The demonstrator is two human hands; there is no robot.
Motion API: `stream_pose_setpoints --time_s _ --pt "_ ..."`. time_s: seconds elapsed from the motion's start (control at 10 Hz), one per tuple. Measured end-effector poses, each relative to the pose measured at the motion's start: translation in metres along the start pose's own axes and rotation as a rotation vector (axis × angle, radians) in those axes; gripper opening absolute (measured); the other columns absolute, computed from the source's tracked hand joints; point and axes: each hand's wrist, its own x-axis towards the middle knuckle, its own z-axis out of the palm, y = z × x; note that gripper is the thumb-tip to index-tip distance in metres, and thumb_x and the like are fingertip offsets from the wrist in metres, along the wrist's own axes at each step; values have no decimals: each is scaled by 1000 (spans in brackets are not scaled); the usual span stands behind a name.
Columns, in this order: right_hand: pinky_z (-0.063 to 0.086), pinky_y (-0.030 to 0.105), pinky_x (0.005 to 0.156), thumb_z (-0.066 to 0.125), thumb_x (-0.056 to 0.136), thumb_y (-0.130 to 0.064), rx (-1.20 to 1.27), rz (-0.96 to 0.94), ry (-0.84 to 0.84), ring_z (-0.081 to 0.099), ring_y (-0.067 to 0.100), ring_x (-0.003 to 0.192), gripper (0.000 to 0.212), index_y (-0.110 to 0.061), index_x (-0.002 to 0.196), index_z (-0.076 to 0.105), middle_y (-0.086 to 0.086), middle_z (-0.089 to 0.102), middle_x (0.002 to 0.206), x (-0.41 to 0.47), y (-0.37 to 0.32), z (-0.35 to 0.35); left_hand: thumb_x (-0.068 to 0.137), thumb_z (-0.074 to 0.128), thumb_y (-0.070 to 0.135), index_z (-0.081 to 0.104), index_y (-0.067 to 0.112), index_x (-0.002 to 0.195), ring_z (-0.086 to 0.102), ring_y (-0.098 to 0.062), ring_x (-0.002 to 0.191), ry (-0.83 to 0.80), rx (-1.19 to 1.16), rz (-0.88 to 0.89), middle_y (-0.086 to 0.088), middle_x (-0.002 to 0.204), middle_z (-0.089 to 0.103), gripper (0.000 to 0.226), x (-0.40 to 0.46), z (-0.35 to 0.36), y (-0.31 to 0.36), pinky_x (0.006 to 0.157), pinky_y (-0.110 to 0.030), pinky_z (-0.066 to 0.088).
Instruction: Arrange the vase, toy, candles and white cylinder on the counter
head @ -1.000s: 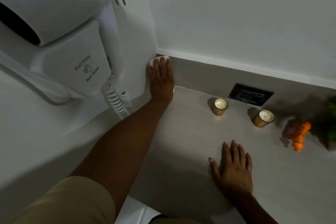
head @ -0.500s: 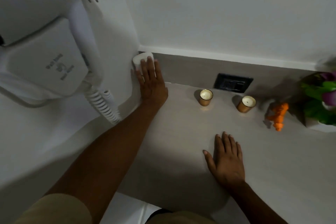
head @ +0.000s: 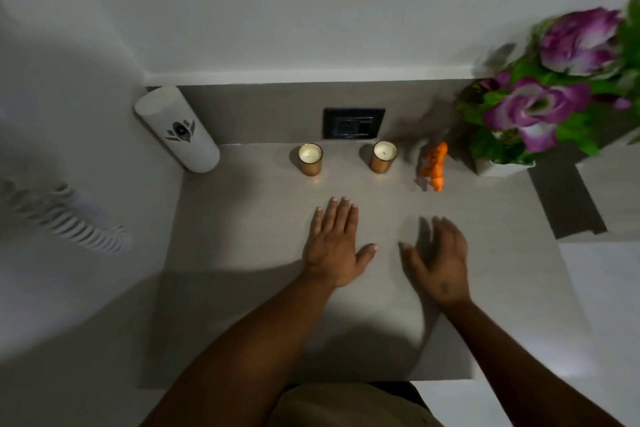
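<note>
A white cylinder (head: 178, 128) with a dark emblem stands in the back left corner of the grey counter (head: 242, 281). Two candles in amber glasses, the left candle (head: 310, 159) and the right candle (head: 383, 156), stand in a row before the back wall. An orange toy (head: 434, 165) stands to their right, beside a white vase (head: 504, 168) of purple flowers. My left hand (head: 337, 246) lies flat on the counter, fingers apart, empty. My right hand (head: 440, 258) hovers just beside it, open and blurred.
A black wall socket (head: 353, 122) sits in the backsplash behind the candles. A coiled white cord (head: 72, 218) hangs blurred at the left wall. The counter's front edge (head: 311, 383) runs just above my lap.
My left hand let go of the white cylinder in the corner and came back to the counter's middle. My right hand lifted slightly. The view swung right; the hair dryer left the frame.
</note>
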Motion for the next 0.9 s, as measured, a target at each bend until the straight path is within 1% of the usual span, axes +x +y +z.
stream_pose_setpoints --time_s 0.1,0.2,0.3,0.4,0.5,0.6,0.7,0.8,0.9 --pt "34 42 113 80 68 -57 243 347 238 38 34 136 103 -10 147 34 17 38 147 50 16 -30 95 12 77 5 15 161 -9 -30 156 44 -3 7 -10 171 3 90 -1 6 -4 126 -56 3" --pt "27 34 118 93 58 -45 358 579 349 31 31 143 123 -6 153 24 18 30 154 107 26 -71 94 15 77 12 14 161 -1 -30 157 101 -8 6 -10 170 11 91 -1 10 -3 126 -55 6" --pt "32 8 102 98 56 -25 490 510 395 38 16 133 122 -2 150 25 15 36 148 146 26 -95 94 13 79 12 15 161 0 -30 157 117 -19 9 -10 170 11 92 1 12 -4 126 -55 4" --pt "40 21 104 97 57 -15 450 401 362 50 17 127 105 -2 143 37 10 51 139 167 28 -102 94 13 78 10 15 161 -3 -29 157 112 -27 7 -9 170 8 93 -1 10 -2 126 -55 4" --pt "40 32 109 95 60 -17 419 421 344 52 23 129 97 -4 141 43 12 56 139 177 27 -101 94 15 78 8 16 161 -5 -29 157 103 -36 10 -9 171 5 92 -2 8 -2 126 -54 3" --pt "39 34 111 95 61 -22 412 446 365 52 24 129 94 -7 139 45 11 57 138 179 25 -98 94 18 77 8 16 161 -6 -28 157 96 -49 12 -8 171 5 91 -2 6 -3 127 -53 1" --pt "39 27 107 93 63 -25 465 453 379 51 24 130 92 -8 140 44 10 56 138 180 27 -95 94 18 77 9 16 161 -6 -28 157 96 -48 1 -8 171 5 91 -1 8 -2 127 -53 1" --pt "48 31 97 82 77 -31 553 509 285 57 27 123 78 -15 143 43 9 59 133 170 13 -96 95 19 77 11 15 161 -4 -28 157 91 -44 -2 -9 170 8 91 -3 3 -1 126 -54 3" --pt "37 41 113 84 75 -32 344 515 280 38 34 139 101 -6 151 24 19 34 152 113 11 -56 95 17 76 10 16 161 -5 -29 157 106 -30 3 -9 171 6 90 -4 6 0 126 -55 2"
